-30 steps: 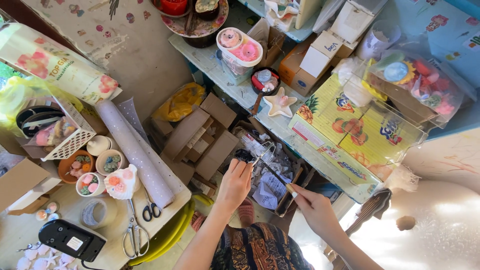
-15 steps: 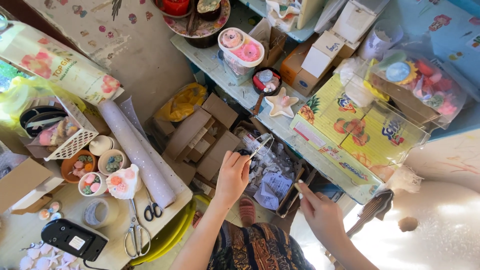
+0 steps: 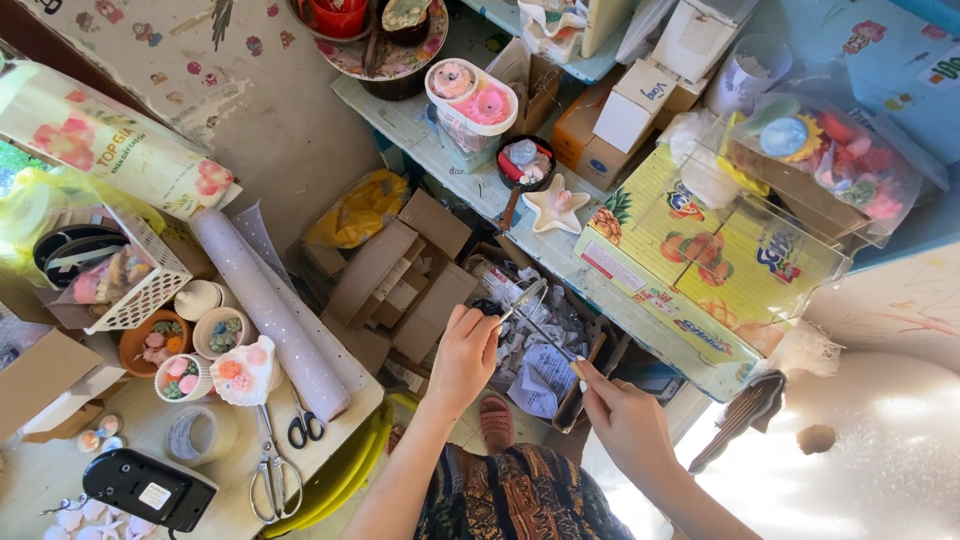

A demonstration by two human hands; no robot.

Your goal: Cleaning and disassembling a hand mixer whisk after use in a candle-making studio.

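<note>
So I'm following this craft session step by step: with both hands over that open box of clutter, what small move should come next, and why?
Probably bring the right hand in toward the left hand. The left hand pinches a small dark thing with a thin metal part sticking out over the box of papers, while the right hand hovers close by, fingers pointing at it. What exactly is held is too small to tell.

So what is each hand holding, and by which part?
The left hand pinches a thin metal tool by its lower end. The right hand grips something small; what it is cannot be told.

Scissors [image 3: 277, 482], tape roll [image 3: 197, 436] — star dish [image 3: 556, 204]
</note>
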